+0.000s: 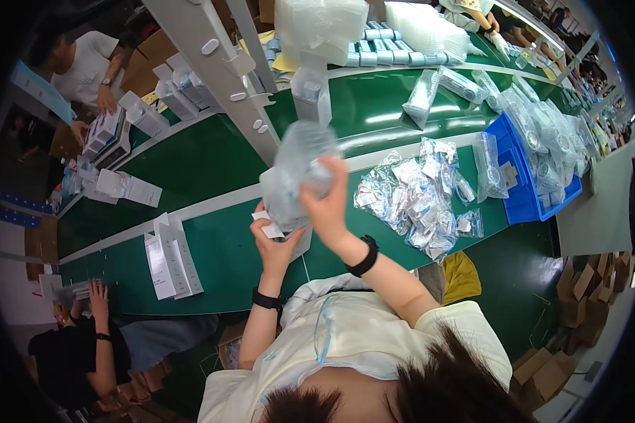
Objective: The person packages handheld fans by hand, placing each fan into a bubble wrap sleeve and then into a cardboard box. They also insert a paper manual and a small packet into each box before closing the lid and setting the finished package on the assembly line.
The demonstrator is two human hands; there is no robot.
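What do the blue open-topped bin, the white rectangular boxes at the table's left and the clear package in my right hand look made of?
Blue open-topped bin: likely rigid plastic; smooth, evenly coloured walls.
White rectangular boxes: probably matte card; flat faces, crisp edges.
Clear package: seemingly translucent plastic, perhaps bubble wrap; see-through, but blurred.

From here I could pass a hand along the green bench [229, 247] between the white cartons [163, 264] and the left hand [273, 241]. Ahead, the bubble-wrapped package [295, 169] and the slanting metal post [222, 77] stand in my way; rightward, the heap of bagged parts [423, 204] blocks a low sweep toward the blue bin [513, 169].
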